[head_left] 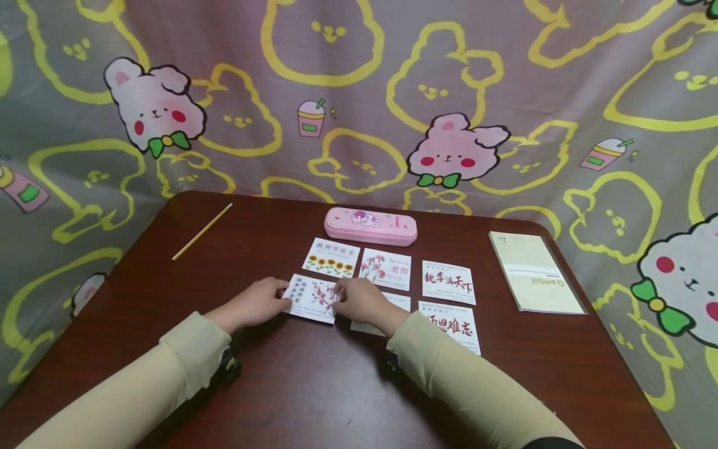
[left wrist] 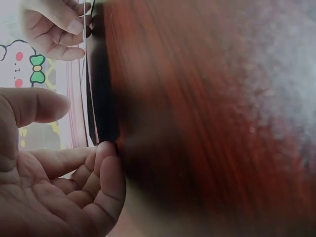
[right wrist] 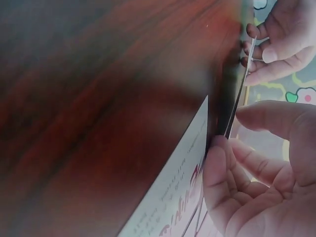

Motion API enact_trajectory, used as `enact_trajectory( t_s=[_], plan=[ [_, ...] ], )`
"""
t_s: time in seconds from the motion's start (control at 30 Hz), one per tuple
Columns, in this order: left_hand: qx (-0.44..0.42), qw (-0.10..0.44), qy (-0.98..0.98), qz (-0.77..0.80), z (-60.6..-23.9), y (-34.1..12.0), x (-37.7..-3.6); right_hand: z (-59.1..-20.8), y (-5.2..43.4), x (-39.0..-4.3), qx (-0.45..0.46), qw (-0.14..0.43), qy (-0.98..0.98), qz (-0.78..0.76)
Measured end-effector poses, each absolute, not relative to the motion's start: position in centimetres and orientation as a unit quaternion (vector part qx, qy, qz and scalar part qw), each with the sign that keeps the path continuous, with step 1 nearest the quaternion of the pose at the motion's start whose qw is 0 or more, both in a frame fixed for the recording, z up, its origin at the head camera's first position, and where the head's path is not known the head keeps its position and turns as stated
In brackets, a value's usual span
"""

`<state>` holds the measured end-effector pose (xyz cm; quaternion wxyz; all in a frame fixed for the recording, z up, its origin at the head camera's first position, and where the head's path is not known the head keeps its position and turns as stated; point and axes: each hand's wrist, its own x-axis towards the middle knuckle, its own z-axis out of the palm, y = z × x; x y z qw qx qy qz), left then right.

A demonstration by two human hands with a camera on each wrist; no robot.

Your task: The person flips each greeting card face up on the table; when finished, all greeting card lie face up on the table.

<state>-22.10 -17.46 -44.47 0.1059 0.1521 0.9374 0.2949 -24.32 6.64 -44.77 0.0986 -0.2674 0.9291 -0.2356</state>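
From the head view, the left hand (head_left: 255, 304) and right hand (head_left: 361, 301) pinch the blossom card (head_left: 311, 299) by its left and right edges on the near table (head_left: 314, 386); the wrist views show it lifted edge-on between thumbs and curled fingers (right wrist: 224, 163)

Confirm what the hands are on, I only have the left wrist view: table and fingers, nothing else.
Observer: Both the left hand and the right hand pinch one blossom card, one at each end.
Operator: Other cards around it?
Observer: Yes, five more beside it, including a sunflower card just behind.
Operator: Anything else on the table?
Observer: A pink pencil case behind the cards, a pencil far left, a notepad on the right.
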Motion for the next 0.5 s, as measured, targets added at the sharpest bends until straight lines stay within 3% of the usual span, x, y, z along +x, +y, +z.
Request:
enact_trajectory(
  t_s=[0.3, 0.5],
  plan=[
    [0.144, 0.110, 0.943, 0.279, -44.81, -17.45, -22.01, -45.08, 6.41, -24.29, -0.285, 0.085, 0.931, -0.212],
    [0.157, 0.085, 0.944, 0.277, -44.83, -17.75, -21.40, -44.69, 7.24, -23.92, -0.310, 0.068, 0.922, -0.222]
  ],
)
